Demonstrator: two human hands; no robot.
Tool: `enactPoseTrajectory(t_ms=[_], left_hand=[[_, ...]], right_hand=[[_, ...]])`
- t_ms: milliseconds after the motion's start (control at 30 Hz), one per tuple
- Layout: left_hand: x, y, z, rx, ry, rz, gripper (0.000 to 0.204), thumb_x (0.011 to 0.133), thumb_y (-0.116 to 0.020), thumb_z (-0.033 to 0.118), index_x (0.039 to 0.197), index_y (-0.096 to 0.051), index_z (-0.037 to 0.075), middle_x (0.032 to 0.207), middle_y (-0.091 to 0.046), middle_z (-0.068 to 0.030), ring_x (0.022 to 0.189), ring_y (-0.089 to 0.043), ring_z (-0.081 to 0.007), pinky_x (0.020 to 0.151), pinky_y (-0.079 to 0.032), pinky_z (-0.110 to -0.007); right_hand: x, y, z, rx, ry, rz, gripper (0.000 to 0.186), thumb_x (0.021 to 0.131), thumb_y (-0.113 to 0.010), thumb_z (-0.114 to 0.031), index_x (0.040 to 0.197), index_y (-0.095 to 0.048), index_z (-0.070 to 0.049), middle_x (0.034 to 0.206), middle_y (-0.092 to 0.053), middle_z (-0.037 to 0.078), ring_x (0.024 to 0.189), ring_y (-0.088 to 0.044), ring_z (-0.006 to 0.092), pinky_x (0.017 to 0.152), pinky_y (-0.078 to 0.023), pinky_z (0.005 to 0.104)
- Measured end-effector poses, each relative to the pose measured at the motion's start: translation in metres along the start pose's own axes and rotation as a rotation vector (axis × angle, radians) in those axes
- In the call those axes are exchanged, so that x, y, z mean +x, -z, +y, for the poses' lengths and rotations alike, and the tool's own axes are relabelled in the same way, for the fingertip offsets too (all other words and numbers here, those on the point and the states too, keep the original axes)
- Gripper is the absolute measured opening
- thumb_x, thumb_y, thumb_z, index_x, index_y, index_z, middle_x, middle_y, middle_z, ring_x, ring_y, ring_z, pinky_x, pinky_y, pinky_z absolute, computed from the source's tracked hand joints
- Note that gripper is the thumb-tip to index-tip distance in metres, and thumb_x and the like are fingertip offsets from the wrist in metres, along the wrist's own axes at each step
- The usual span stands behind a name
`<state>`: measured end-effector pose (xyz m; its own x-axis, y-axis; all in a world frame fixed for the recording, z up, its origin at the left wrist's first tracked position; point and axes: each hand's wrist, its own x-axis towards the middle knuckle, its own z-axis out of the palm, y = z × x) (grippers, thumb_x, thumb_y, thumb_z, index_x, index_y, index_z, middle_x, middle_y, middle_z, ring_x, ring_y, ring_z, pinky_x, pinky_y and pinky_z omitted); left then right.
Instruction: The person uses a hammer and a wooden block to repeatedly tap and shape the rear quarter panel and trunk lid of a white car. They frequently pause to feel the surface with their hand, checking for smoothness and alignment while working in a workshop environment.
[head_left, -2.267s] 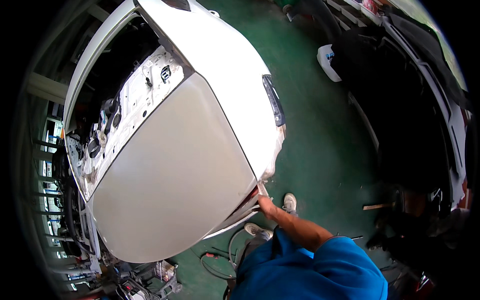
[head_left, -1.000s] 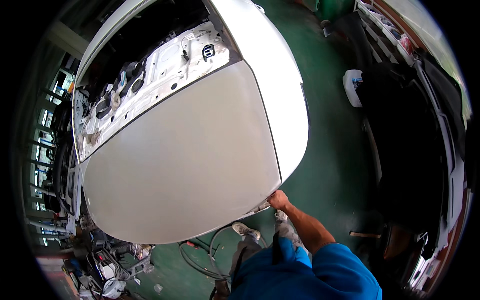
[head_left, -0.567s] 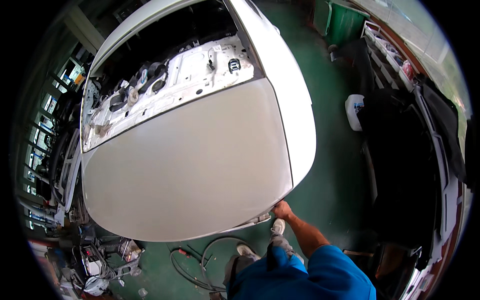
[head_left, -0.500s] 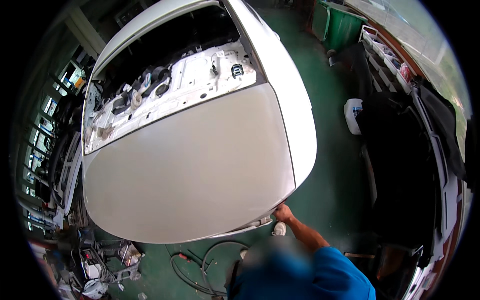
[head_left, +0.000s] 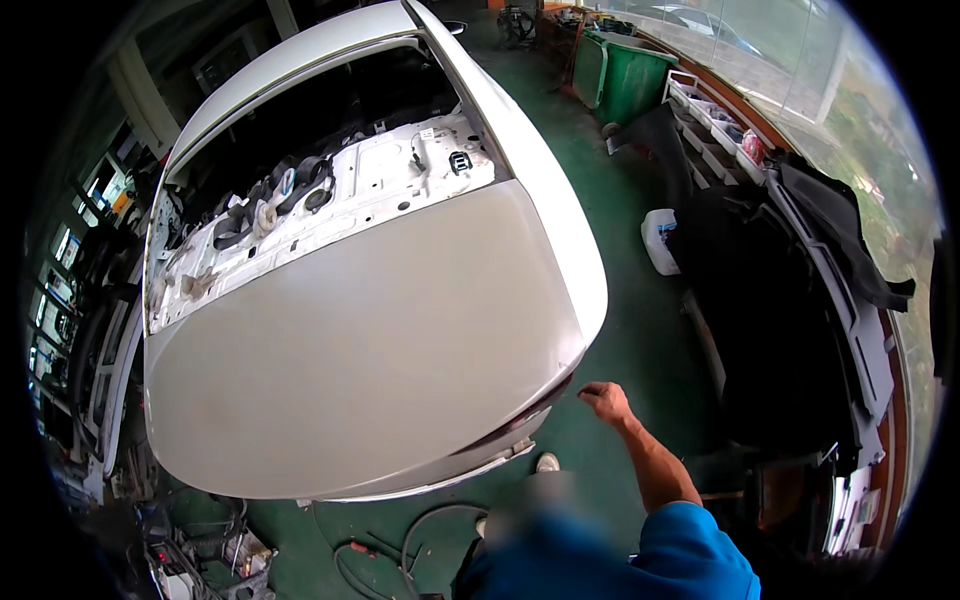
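A white car [head_left: 575, 235] with a matte beige-grey trunk lid [head_left: 370, 350] fills the middle of the view. My right hand [head_left: 606, 402] is just off the lid's near right corner, apart from the car, with a gap of green floor between. Its fingers are curled in, and whatever they may hold is hidden. Below the lid's edge a dark red tail-light strip [head_left: 520, 420] and part of the rear body show. My left hand is out of sight. A blue sleeve [head_left: 685, 545] covers my right upper arm.
Bare white metal and dark belts [head_left: 285, 190] lie exposed under the open rear window. To the right are black car trim panels [head_left: 765, 320], a white jug [head_left: 660, 240] and a green bin [head_left: 635, 80]. A hose [head_left: 410, 535] loops on the floor near my shoes.
My right hand has come away from the lid's corner and moved to the right. More of the tail-light strip shows at the corner. The view has shifted, so the car sits further left.
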<state>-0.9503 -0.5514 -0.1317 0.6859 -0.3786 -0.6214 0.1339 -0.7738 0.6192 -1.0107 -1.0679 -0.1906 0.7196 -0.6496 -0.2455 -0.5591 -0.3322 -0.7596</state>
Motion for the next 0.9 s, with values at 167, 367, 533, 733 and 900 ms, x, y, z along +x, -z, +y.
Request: enactPoseTrajectory(t_ms=[167, 367, 533, 733, 900], left_hand=[[0.006, 0.006, -0.001, -0.001, -0.030, -0.009, 0.090, 0.059, -0.090, 0.010, 0.138, -0.048, -0.001, 0.135, -0.057, -0.0170, 0.131, -0.052, -0.0343, 0.109, -0.044, -0.044], [0.015, 0.013, 0.008, 0.017, -0.075, -0.032, 0.090, 0.059, -0.090, 0.009, 0.138, -0.047, -0.001, 0.135, -0.057, -0.0168, 0.131, -0.052, -0.0340, 0.109, -0.044, -0.044], [0.014, 0.024, 0.007, 0.054, -0.102, -0.033, 0.090, 0.059, -0.090, 0.009, 0.137, -0.047, -0.001, 0.135, -0.057, -0.0167, 0.131, -0.052, -0.0337, 0.109, -0.044, -0.043], [0.008, 0.034, 0.009, 0.085, -0.157, -0.043, 0.090, 0.058, -0.090, 0.008, 0.137, -0.047, -0.002, 0.135, -0.057, -0.0165, 0.132, -0.051, -0.0334, 0.109, -0.043, -0.043], [-0.011, 0.052, -0.013, 0.072, -0.180, -0.039, 0.090, 0.058, -0.091, 0.007, 0.137, -0.047, -0.002, 0.135, -0.057, -0.0164, 0.132, -0.051, -0.0331, 0.110, -0.043, -0.043]], right_hand=[[-0.021, -0.017, -0.044, 0.551, -0.130, -0.156, 0.047, 0.102, -0.057, -0.043, 0.127, -0.068, -0.005, 0.109, -0.072, 0.011, 0.099, -0.068, 0.0235, 0.089, -0.054, 0.0412], [-0.095, -0.036, -0.124, 1.185, 0.234, 0.126, 0.057, 0.105, -0.054, -0.038, 0.147, -0.046, -0.001, 0.136, -0.058, 0.011, 0.126, -0.052, 0.0217, 0.110, -0.038, 0.0370], [-0.126, 0.022, -0.211, 1.053, 0.332, 0.022, 0.084, 0.096, -0.070, -0.019, 0.162, -0.021, 0.000, 0.158, -0.040, 0.014, 0.145, -0.035, 0.0232, 0.121, -0.023, 0.0370], [-0.129, 0.076, -0.266, 1.051, 0.590, 0.017, 0.088, 0.093, -0.074, -0.025, 0.160, -0.023, 0.004, 0.162, -0.032, 0.018, 0.151, -0.027, 0.0260, 0.123, -0.020, 0.0391], [-0.115, 0.114, -0.333, 1.099, 0.649, 0.086, 0.086, 0.088, -0.077, -0.030, 0.153, -0.034, 0.007, 0.149, -0.049, 0.022, 0.138, -0.047, 0.0276, 0.116, -0.035, 0.0387]])
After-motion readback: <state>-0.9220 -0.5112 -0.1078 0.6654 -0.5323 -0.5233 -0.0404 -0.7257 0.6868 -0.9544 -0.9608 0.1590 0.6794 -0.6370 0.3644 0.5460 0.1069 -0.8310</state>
